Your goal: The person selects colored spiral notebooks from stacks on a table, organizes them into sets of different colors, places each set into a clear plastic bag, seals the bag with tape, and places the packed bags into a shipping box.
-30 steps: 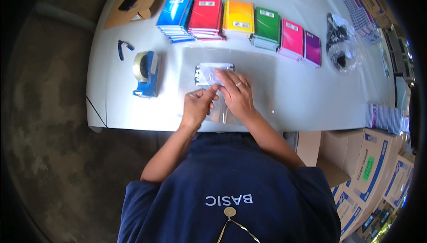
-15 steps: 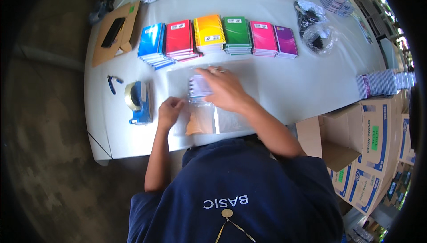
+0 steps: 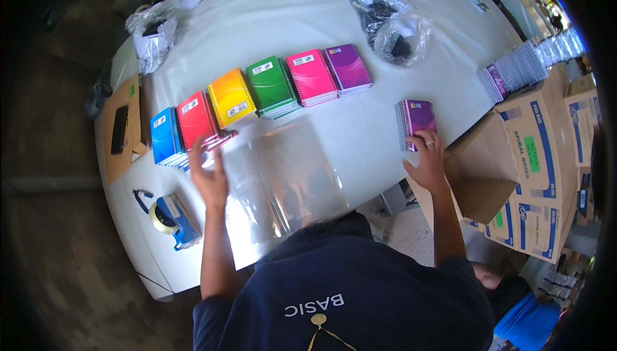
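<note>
A small stack of purple spiral notebooks (image 3: 421, 112) lies at the right of the table. My right hand (image 3: 427, 161) is at its near end, fingertips touching the top cover and thumb apart from it. My left hand (image 3: 210, 181) is open, fingers spread and slightly blurred, just in front of the red notebooks (image 3: 194, 114). Between my hands, clear plastic bags (image 3: 292, 174) lie flat on the table in front of me, shiny and wrinkled.
Beyond the bags runs a row of blue (image 3: 164, 134), yellow (image 3: 230, 99), green (image 3: 272, 84), pink (image 3: 311, 75) and purple notebook stacks (image 3: 348, 65). A blue tape dispenser (image 3: 178, 221) and cutter (image 3: 143, 201) sit at left. Cartons (image 3: 536, 152) stand at right.
My right hand has moved from the plastic bag to the right, where a purple notebook stack now lies. My left hand has moved forward and opened. The view has shifted and turned.
</note>
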`<state>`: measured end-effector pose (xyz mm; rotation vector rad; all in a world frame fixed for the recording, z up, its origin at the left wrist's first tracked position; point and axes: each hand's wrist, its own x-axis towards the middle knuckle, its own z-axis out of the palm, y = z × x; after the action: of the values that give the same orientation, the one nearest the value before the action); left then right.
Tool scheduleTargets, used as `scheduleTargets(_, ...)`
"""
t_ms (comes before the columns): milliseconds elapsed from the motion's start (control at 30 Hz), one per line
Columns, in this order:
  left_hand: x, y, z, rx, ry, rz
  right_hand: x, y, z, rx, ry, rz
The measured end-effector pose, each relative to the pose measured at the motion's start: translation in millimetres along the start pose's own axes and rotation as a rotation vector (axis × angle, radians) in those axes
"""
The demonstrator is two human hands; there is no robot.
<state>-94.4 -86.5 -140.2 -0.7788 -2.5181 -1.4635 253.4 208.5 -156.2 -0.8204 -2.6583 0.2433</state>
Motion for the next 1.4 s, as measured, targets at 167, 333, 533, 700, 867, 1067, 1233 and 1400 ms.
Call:
scheduleTargets(167,11.4,89.7,75.8,-0.044,-0.414,0.327,98.7,-17.1,45.3,0.260,0.089,0.014)
scheduleTargets(333,26.1,127.3,113.6,-0.047,-0.517,0.543,166.3,-3.5,110.8,0.034,0.138,-0.215)
scheduleTargets(533,27.5,125.2,117.6,0.005,-0.416,0.515,143.9,-43.7,-6.4,0.409,-0.054,-0.097)
scheduleTargets(700,7.8,140.9,130.8,-0.566,-0.989,-0.251,114.1,-87.1,-13.6,1.994,0.205,0.334)
scheduleTargets(867,23.5,114.7,189.8,0.181,-0.432,0.502,80.3,-56.7,72.6,2.140,-0.007,0.852)
scheduleTargets(1067,41.0,57.4,200.3,0.280,-0.456,0.522,73.7,-36.2,105.7,2.209,-0.204,0.961)
scheduleTargets(1233,35.1,96.2,166.2,0.167,-0.238,0.747,91.4,-54.7,71.5,2.288,-0.165,0.972)
scheduleTargets(1400,-1.0,96.8,146.4,0.077,-0.661,0.799,92.9,-58.6,89.9,2.106,-0.244,0.878)
